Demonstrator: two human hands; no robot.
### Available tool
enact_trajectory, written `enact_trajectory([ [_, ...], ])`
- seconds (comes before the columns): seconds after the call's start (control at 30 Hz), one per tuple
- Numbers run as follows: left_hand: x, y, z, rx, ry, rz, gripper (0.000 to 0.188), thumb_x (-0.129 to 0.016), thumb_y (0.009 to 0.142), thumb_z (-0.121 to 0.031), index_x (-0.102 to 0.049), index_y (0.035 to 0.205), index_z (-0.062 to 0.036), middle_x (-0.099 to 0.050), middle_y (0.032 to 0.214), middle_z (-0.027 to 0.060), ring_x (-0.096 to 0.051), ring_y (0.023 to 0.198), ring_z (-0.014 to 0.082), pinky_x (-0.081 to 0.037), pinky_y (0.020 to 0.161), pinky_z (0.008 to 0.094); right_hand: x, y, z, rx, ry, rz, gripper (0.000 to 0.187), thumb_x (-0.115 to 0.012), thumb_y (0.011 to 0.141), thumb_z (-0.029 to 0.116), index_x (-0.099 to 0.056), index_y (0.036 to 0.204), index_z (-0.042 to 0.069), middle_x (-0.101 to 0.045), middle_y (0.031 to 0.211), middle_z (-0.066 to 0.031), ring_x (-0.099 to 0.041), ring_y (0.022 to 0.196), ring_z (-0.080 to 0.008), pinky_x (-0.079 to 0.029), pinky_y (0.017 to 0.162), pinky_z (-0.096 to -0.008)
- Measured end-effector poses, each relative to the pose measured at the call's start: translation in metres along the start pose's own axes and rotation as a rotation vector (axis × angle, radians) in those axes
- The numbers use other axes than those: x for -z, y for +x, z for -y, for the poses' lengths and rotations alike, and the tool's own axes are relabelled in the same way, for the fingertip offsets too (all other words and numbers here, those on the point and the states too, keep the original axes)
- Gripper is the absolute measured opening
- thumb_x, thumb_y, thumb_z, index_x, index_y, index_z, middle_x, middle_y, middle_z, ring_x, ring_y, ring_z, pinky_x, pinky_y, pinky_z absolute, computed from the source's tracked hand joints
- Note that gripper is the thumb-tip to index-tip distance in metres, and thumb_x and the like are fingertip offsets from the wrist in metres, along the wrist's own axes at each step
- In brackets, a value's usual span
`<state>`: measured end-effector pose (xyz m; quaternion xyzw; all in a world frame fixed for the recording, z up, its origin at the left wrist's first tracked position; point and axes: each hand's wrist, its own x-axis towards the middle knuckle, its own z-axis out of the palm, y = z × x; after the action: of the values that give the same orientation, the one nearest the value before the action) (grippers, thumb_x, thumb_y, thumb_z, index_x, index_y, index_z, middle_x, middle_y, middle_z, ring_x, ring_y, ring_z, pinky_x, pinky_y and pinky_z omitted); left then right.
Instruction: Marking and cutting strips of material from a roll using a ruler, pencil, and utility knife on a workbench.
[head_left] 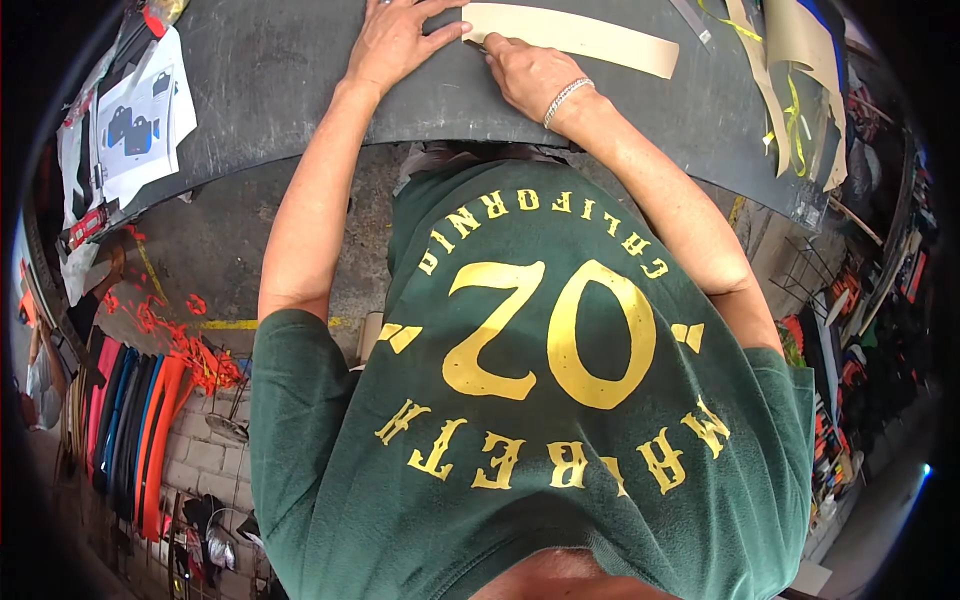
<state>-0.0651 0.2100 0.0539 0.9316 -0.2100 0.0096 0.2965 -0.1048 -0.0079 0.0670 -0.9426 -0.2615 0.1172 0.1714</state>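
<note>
A long tan strip of paper or card [600, 38] lies on the dark work table [260, 95], toward the far edge of the view. My left hand [398, 42] rests flat by the strip's left end, fingers spread, with its thumb and a fingertip reaching that end. Some of its fingertips are cut off by the top of the picture. My right hand [535, 78], a bracelet on its wrist, lies along the strip's near edge with its fingers curled in. A small dark bit shows under its fingertips close to the left hand's thumb; what it is cannot be made out.
Printed sheets with bag pictures [138, 130] lie at the table's left side. On the right are tan paper pieces [800, 40], a yellow measuring tape [793, 125] and a clear ruler-like strip [690, 20]. Colored material rolls [150, 430] and red scraps [200, 355] are at lower left.
</note>
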Motion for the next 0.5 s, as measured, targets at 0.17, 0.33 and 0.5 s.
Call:
enact_trajectory([
  [0.17, 0.004, 0.001, -0.006, 0.025, 0.01, 0.037, 0.04, -0.078, 0.085, -0.032, -0.073, 0.121, -0.0154, -0.061, 0.127, 0.0077, -0.044, 0.141, 0.0348, -0.019, 0.122, 0.0647, 0.008, 0.001, 0.007, -0.04, -0.021, 0.071, 0.025, -0.047, 0.101, 0.013, -0.057, 0.12, 0.001, -0.072, 0.104, -0.0257, -0.071, 0.097, -0.0406, -0.057, 0.087, -0.0469],
  [0.33, 0.001, 0.002, -0.002, -0.001, 0.015, 0.025, 0.042, -0.077, 0.085, -0.031, -0.072, 0.123, -0.015, -0.06, 0.128, 0.0084, -0.043, 0.141, 0.0352, -0.019, 0.122, 0.065, 0.008, 0.01, 0.011, -0.065, -0.055, 0.117, 0.027, -0.048, 0.097, 0.007, -0.056, 0.122, 0.0, -0.072, 0.104, -0.0277, -0.072, 0.098, -0.0405, -0.057, 0.088, -0.0463],
  [0.5, 0.001, 0.002, -0.006, -0.019, 0.03, 0.018, 0.041, -0.078, 0.084, -0.029, -0.072, 0.121, -0.0145, -0.06, 0.128, 0.0087, -0.042, 0.141, 0.036, -0.019, 0.121, 0.066, -0.007, 0.01, 0.002, -0.045, -0.069, 0.072, 0.021, -0.048, 0.102, 0.016, -0.055, 0.117, 0.002, -0.072, 0.091, -0.0257, -0.072, 0.087, -0.0427, -0.058, 0.078, -0.0509],
])
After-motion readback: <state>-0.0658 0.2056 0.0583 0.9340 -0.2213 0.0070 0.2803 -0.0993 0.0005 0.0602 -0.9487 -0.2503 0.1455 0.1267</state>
